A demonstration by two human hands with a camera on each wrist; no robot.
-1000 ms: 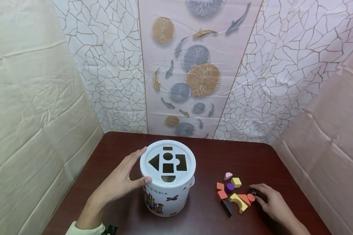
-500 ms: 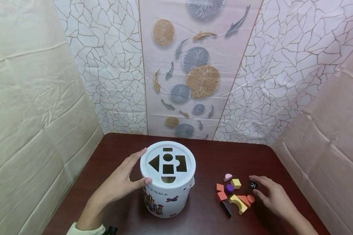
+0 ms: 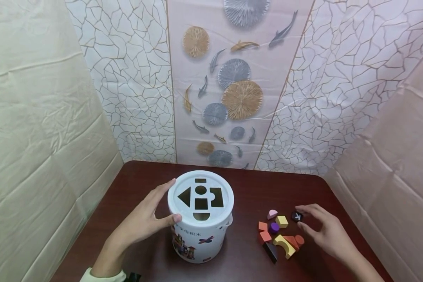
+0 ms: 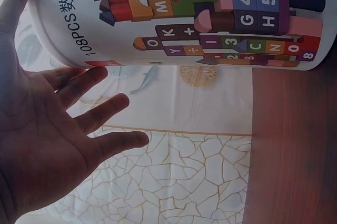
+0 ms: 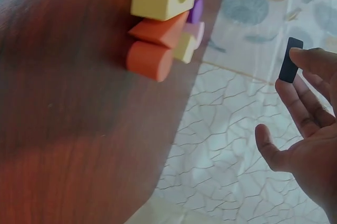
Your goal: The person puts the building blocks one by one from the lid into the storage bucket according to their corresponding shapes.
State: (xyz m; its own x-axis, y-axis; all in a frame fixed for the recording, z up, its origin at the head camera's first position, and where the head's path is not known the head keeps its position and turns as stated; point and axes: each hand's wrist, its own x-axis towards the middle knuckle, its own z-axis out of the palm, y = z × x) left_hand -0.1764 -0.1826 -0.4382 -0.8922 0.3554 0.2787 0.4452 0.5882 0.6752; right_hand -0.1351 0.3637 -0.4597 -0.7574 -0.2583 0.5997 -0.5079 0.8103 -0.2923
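A white bucket [image 3: 199, 244] printed with toy blocks stands upright, its white lid [image 3: 215, 217] cut with shaped holes. My left hand [image 3: 141, 219] touches the lid's left rim with thumb and index finger. In the left wrist view its other fingers [image 4: 105, 113] spread straight beside the bucket. My right hand [image 3: 328, 233] pinches a small black letter block [image 3: 297, 216] between thumb and fingertips, its white letter facing up. Seen edge-on in the right wrist view, that black block [image 5: 290, 60] looks thin and flat, with the little finger held apart from it.
Left of the right hand lie loose blocks: a yellow arch [image 3: 284, 246], an orange triangle [image 3: 291, 242], an orange cylinder [image 3: 299, 239], a purple cylinder [image 3: 274, 228], a yellow block [image 3: 282, 222], a pink half-round [image 3: 272, 214], orange blocks [image 3: 265, 236] and a dark block [image 3: 270, 252].
My right hand has shifted the black block up and slightly left in the head view, away from the orange cylinder, and its letter has come into sight. The left hand stays at the lid.
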